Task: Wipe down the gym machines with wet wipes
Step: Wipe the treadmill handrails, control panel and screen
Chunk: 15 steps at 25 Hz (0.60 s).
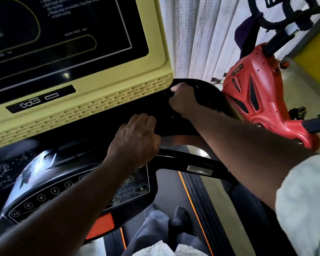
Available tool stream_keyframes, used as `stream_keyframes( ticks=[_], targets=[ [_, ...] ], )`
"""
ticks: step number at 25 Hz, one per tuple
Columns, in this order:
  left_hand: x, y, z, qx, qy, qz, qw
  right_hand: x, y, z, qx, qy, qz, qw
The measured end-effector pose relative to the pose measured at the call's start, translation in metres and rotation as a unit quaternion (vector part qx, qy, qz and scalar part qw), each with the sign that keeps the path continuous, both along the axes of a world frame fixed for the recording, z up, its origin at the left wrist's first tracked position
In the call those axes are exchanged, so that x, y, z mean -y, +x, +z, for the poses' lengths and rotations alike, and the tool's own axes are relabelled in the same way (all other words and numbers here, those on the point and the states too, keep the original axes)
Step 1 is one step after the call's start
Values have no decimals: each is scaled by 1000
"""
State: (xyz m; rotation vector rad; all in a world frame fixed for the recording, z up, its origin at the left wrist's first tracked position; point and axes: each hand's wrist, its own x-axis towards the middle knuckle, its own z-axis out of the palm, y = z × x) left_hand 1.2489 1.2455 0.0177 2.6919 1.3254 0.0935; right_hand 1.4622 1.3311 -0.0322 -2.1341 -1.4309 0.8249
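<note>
My right hand (183,100) curled far right under the screen (100,100) on the treadmill console (103,126), seemingly pinching a pale wipe (174,88); left hand (135,139) rested curled by the bar (183,161), hold unclear; I judged flat, slow strokes best.

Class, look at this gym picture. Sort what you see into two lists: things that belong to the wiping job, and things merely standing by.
Job in hand: treadmill's yellow screen housing; black side rail, held by the right grip; front handlebar, where the left grip rests; button panel.

Standing by: red exercise bike, untouched; white curtain.
</note>
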Motion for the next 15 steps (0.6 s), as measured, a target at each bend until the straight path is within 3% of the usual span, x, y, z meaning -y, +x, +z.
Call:
stream_keyframes(
  ticks=[4, 7, 9, 11, 13, 15],
  targets=[
    [-1, 1, 1, -4, -10, 4, 1000, 10, 25, 6, 14, -78, 142, 987],
    [2, 1, 4, 8, -12, 8, 1000, 22, 33, 33, 194, -154, 285, 926],
    [3, 2, 6, 10, -18, 16, 1000, 25, 29, 38, 282, -131, 285, 907],
    [3, 2, 4, 7, -18, 15, 1000, 24, 24, 31, 326, -37, 271, 905],
    [3, 2, 3, 3, -8, 11, 1000, 20, 19, 23, 322, 3, 264, 909],
    [2, 2, 2, 1, -6, 8, 1000, 14, 20, 21, 288, -50, 303, 907]
  ],
)
